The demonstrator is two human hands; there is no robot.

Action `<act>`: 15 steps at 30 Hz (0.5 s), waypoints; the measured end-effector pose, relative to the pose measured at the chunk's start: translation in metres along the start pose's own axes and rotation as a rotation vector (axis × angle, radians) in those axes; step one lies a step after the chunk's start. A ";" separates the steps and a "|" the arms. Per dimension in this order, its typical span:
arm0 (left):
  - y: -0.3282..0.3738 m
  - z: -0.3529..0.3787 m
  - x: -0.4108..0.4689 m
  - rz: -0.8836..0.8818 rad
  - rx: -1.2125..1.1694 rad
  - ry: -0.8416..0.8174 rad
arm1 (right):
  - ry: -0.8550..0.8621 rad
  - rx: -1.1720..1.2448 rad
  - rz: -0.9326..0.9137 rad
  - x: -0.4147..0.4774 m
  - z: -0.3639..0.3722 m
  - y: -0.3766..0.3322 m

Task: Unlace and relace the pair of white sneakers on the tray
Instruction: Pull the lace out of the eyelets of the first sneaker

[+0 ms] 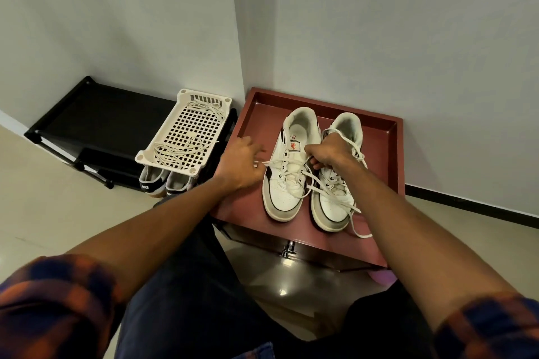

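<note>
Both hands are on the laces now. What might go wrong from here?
1. The left hand and right hand hold one lace where both sneakers' laces cross; a tug may snag the right-side sneaker.
2. Its loose lace end hangs over the tray edge and may catch your arm.

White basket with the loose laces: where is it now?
In the head view, the white basket sits left of the red tray, on the black rack, above a second pair of shoes.
</note>
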State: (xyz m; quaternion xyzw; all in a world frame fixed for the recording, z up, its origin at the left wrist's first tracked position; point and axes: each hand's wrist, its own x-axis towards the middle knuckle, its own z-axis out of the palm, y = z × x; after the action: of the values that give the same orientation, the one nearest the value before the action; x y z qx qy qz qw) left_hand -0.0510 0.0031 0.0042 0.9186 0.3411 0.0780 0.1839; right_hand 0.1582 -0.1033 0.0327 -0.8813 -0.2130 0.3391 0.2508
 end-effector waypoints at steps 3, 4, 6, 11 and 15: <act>0.034 0.007 0.004 0.143 -0.030 -0.037 | 0.018 -0.009 -0.019 0.000 0.001 0.000; 0.045 0.011 0.007 0.176 -0.033 -0.038 | 0.019 -0.011 -0.026 0.000 0.002 0.000; 0.062 0.017 0.012 0.198 -0.025 -0.028 | 0.022 -0.011 -0.040 -0.001 0.002 0.001; 0.071 0.020 0.021 0.223 0.030 -0.039 | 0.018 -0.010 -0.043 0.000 0.000 0.003; 0.042 0.004 0.015 0.179 0.063 0.039 | -0.002 0.011 -0.020 0.003 0.000 0.003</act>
State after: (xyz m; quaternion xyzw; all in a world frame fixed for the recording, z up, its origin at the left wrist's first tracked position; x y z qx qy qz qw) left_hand -0.0133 -0.0174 0.0169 0.9490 0.2635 0.1013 0.1405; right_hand 0.1612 -0.1036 0.0298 -0.8775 -0.2200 0.3386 0.2588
